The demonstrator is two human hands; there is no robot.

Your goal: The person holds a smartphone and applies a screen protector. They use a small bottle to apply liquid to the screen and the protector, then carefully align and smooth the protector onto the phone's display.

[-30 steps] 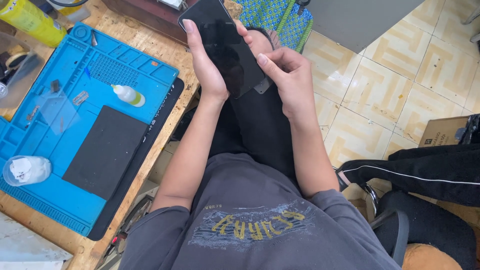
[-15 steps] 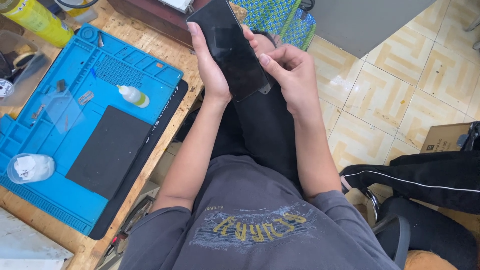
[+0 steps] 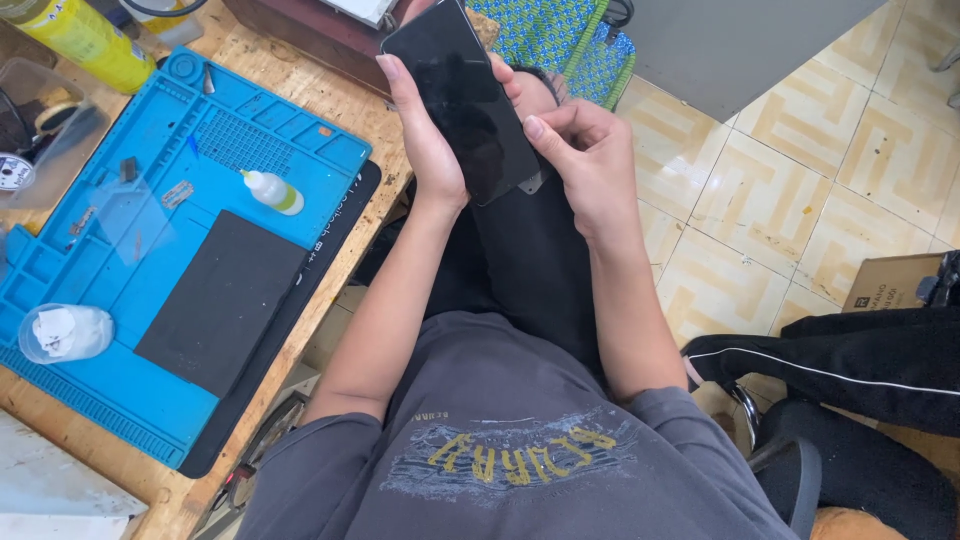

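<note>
Pointing up-left, away: dark phone (image 3: 465, 100)

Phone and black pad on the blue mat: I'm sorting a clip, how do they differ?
The phone is glossy and held in the air by the left hand and right hand; the black pad is matt, larger and lies flat on the blue mat. Both are dark rectangles.

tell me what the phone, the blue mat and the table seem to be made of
Phone: its dark front looks like glossy glass, with faint reflections; both hands hold it. Blue mat: probably matte silicone or rubber, with moulded compartments and a grid of bumps. Table: bare, unfinished wood, pale with visible grain and scuffs.
</note>
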